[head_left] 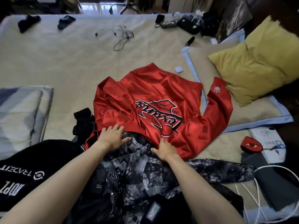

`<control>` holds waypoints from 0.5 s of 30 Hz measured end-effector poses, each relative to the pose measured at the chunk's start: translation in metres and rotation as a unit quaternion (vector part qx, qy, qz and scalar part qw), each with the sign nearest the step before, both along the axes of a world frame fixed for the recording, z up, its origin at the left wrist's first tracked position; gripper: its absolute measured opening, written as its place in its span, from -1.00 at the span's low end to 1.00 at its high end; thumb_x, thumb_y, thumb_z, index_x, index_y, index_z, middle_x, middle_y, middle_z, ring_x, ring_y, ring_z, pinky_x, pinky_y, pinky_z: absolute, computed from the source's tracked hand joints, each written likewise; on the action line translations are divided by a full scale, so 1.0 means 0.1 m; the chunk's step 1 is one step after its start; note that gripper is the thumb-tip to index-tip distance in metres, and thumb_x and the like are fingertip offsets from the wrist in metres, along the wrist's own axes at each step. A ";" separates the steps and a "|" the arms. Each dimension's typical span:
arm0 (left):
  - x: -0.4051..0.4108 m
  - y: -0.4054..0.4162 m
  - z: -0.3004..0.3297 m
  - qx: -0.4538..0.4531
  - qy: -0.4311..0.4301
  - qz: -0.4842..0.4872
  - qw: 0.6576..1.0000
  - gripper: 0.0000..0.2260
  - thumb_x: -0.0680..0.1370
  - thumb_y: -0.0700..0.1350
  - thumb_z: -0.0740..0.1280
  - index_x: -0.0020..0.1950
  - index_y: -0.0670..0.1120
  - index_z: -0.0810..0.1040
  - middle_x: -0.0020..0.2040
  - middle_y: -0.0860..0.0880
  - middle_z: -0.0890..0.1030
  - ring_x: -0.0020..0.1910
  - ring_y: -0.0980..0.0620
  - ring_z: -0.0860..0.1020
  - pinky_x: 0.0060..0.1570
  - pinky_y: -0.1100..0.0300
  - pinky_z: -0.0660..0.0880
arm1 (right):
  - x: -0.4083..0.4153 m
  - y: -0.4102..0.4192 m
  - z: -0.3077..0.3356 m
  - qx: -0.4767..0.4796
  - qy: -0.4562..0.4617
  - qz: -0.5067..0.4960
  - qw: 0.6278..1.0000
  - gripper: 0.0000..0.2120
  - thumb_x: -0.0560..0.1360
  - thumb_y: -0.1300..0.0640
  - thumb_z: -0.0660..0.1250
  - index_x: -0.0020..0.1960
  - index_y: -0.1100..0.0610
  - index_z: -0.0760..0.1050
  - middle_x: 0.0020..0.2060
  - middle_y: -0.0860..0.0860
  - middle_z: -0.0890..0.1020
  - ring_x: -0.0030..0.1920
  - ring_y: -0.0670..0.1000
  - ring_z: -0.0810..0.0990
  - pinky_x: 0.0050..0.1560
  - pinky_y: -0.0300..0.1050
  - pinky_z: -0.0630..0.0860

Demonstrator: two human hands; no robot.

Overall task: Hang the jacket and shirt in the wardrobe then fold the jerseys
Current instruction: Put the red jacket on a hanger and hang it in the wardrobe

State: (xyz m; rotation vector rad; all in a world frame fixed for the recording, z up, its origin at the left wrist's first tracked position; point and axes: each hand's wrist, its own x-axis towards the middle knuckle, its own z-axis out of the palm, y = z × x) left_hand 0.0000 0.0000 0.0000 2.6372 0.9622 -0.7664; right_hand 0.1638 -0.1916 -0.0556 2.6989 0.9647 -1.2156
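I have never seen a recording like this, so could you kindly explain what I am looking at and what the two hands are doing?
There is no machine: a person wears a camera on the head, looking down at their own hands. On the bed lies a shiny red jacket, spread out with its lettering upside down. The left hand and right hand rest on its near edge. Below them lies a dark patterned garment. A yellow pillow sits to the right, with tangled cables farther off.
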 end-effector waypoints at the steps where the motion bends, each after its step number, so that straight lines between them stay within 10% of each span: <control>1: 0.01 -0.01 -0.02 -0.008 0.010 -0.001 1.000 -0.38 0.58 0.39 0.08 0.45 -0.02 0.32 0.41 -0.09 0.41 0.37 -0.19 0.42 0.32 -0.13 0.33 | -0.01 0.01 -0.04 -0.005 0.001 -0.002 1.000 -0.33 0.59 -0.22 0.29 0.47 0.23 0.26 0.41 0.19 0.48 0.41 0.22 0.47 0.34 0.10 0.42; 6: -0.04 0.00 -0.15 -0.042 0.002 0.034 0.999 -0.46 0.60 0.36 0.08 0.37 -0.01 0.37 0.37 -0.09 0.43 0.34 -0.18 0.44 0.26 -0.12 0.35 | -0.08 0.02 -0.14 -0.019 -0.005 0.006 1.000 -0.70 0.67 0.12 0.18 0.35 0.22 0.40 0.30 0.23 0.58 0.30 0.27 0.56 0.22 0.07 0.48; 15: 0.10 -0.06 0.35 -0.069 -0.095 0.069 0.991 -0.52 0.63 0.25 0.15 0.41 -0.02 0.34 0.37 -0.06 0.45 0.32 -0.14 0.46 0.24 -0.13 0.35 | 0.17 -0.02 0.40 0.184 0.086 -0.194 0.960 -0.76 0.69 0.12 0.12 0.28 0.18 0.43 0.19 0.15 0.60 0.17 0.13 0.56 0.06 -0.08 0.37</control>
